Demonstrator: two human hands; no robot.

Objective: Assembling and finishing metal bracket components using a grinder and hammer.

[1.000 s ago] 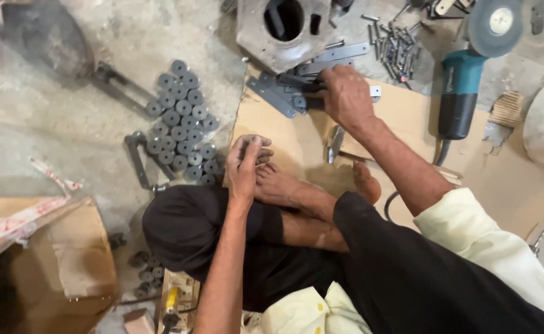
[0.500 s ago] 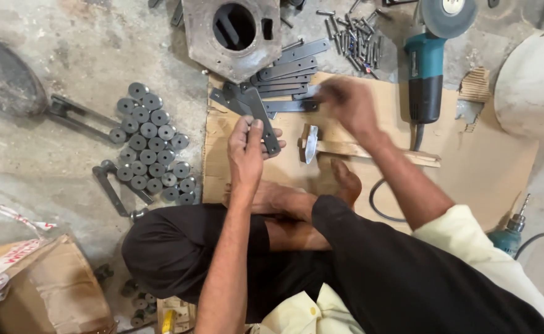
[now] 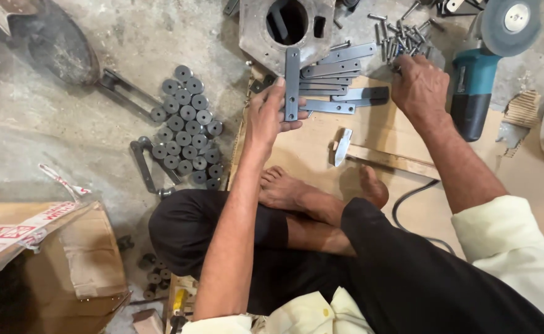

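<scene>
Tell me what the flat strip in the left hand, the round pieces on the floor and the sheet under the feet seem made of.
The strip in the left hand looks like bare steel: grey, dull sheen, drilled holes. The round pieces look like dark machined metal, though that is less sure. The sheet looks like cardboard: tan, matte, with a rough edge.

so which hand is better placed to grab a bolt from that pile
Right. The right hand already has its fingertips at the bolt pile, while the left hand is busy holding a flat metal strip.
</scene>
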